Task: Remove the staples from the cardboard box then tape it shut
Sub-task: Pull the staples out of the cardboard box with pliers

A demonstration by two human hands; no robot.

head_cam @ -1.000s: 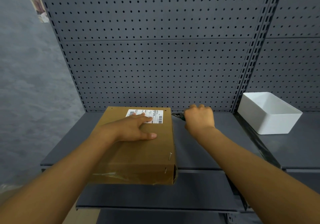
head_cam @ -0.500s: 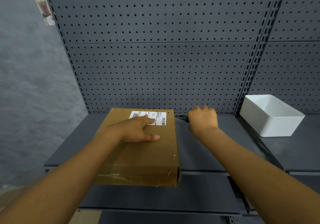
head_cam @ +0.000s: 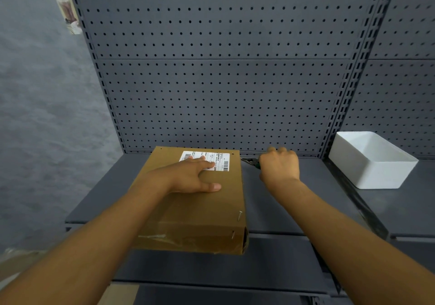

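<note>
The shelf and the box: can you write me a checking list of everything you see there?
Surface: dark grey metal shelf.
Job's things: cardboard box flat on shelf, shipping label on top; staples at its near right corner; pliers tip by its far right corner.
Clutter: white bin, right.
Grippers: left hand flat on box; right hand grips pliers.
Cables: nothing seen.
Surroundings: grey pegboard behind; grey wall left.
</note>
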